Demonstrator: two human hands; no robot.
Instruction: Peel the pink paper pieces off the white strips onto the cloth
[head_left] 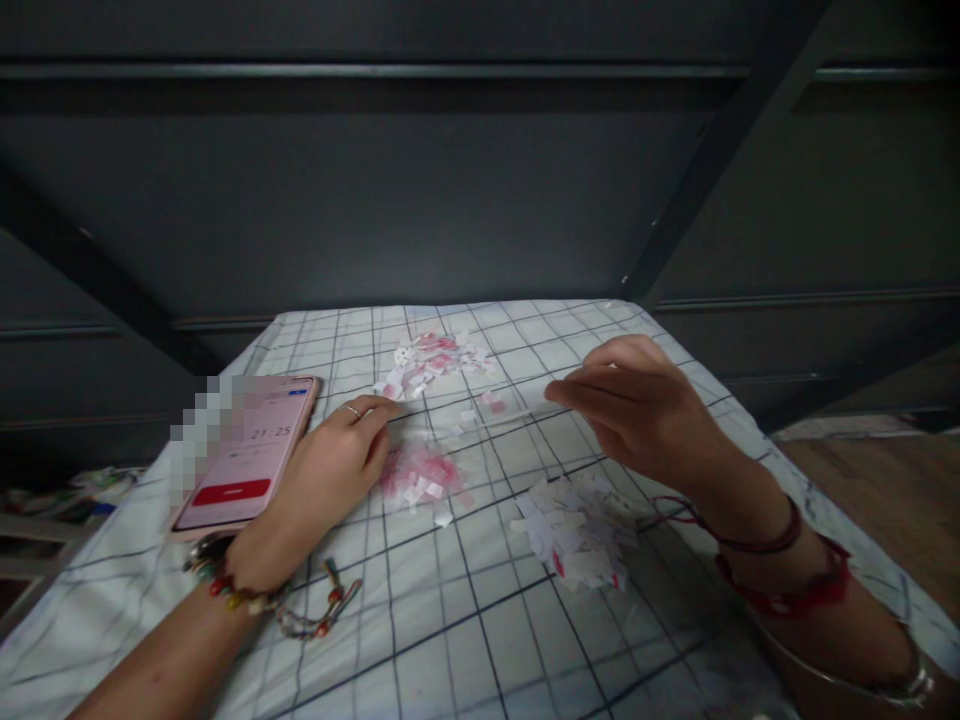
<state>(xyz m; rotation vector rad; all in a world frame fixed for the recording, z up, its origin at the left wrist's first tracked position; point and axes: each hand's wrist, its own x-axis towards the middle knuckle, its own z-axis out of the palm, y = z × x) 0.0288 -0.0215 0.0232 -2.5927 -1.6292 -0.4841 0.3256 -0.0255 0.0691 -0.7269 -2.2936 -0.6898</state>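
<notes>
A thin see-through piece of plastic film (517, 405) stretches between my two hands above the table. My left hand (330, 455), with a ring and a beaded bracelet, has its fingers closed at the film's left end. The right end is pinched between the thumb and fingers of my right hand (637, 410), which is raised higher. A small pink piece (493, 402) shows at the film; whether it is inside or behind it I cannot tell. Close to my left fingertips lies a pile of pink and white bits (424, 475). Below my right hand is a heap of white paper pieces (577, 530).
Another pile of white and pink scraps (442, 360) lies farther back. A phone (255, 455) with a lit screen rests left of my left hand. A checked cloth (450, 620) covers the table, whose far edge meets a dark panel (390, 200).
</notes>
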